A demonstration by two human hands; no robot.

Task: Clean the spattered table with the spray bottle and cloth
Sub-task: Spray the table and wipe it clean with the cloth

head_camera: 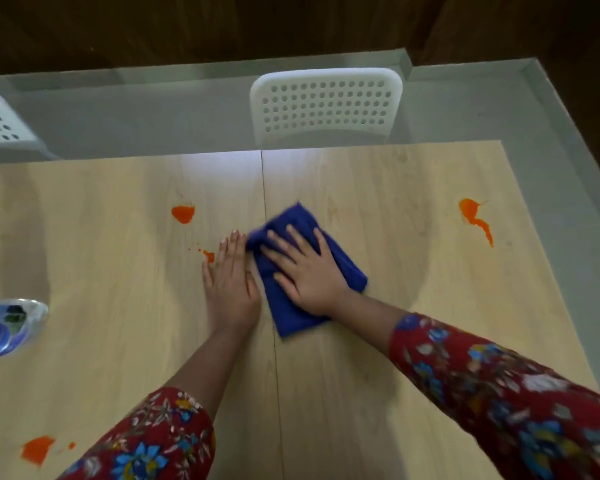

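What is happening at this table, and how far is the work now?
A person is wiping a wooden table with a blue cloth. The right hand presses flat on the cloth. The left hand lies flat on the table beside it and holds nothing. The spray bottle sits untouched at the left edge of the view. Several orange spatters are not yet wiped, including one at the far right and one at the near left.
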